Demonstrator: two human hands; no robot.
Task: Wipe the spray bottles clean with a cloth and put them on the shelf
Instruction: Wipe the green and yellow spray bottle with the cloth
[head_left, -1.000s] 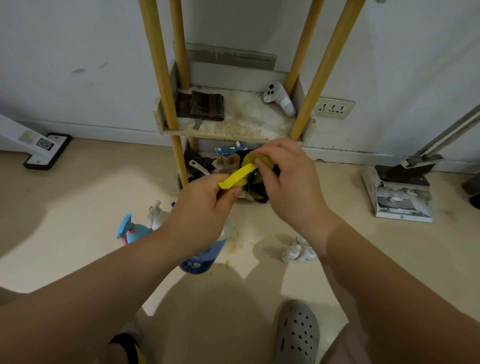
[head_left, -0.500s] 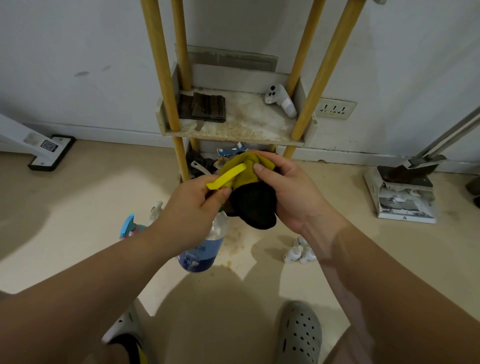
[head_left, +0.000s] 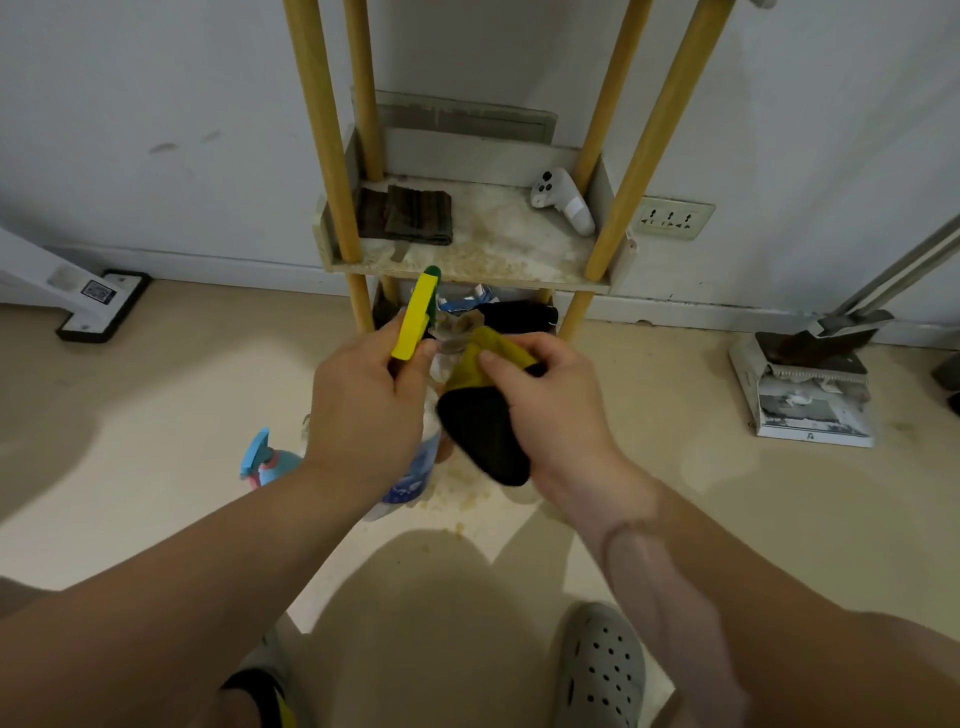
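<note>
My left hand (head_left: 363, 410) grips a clear spray bottle (head_left: 415, 467) with a blue label around its neck, and its yellow trigger head (head_left: 415, 317) points up and away from me. My right hand (head_left: 550, 405) holds a yellow and black cloth (head_left: 483, 426) pressed against the bottle's right side. A second spray bottle (head_left: 265, 460), teal with a blue head, stands on the floor to the left, partly hidden behind my left arm. Straight ahead stands the shelf (head_left: 467, 260), its dirty white tray carried on yellow wooden posts.
On the shelf lie a folded dark cloth (head_left: 408, 215) at the left and a white controller (head_left: 563, 200) at the right. Dark items fill the lower tier (head_left: 514, 312). A dustpan set (head_left: 810, 384) stands on the floor at the right, a white mop head (head_left: 98, 301) at the left. My grey clogs (head_left: 597, 670) are below.
The bottle's yellow trigger head has swung from lying sideways to pointing up. The cloth in my right hand has slid from the head down onto the bottle's body.
</note>
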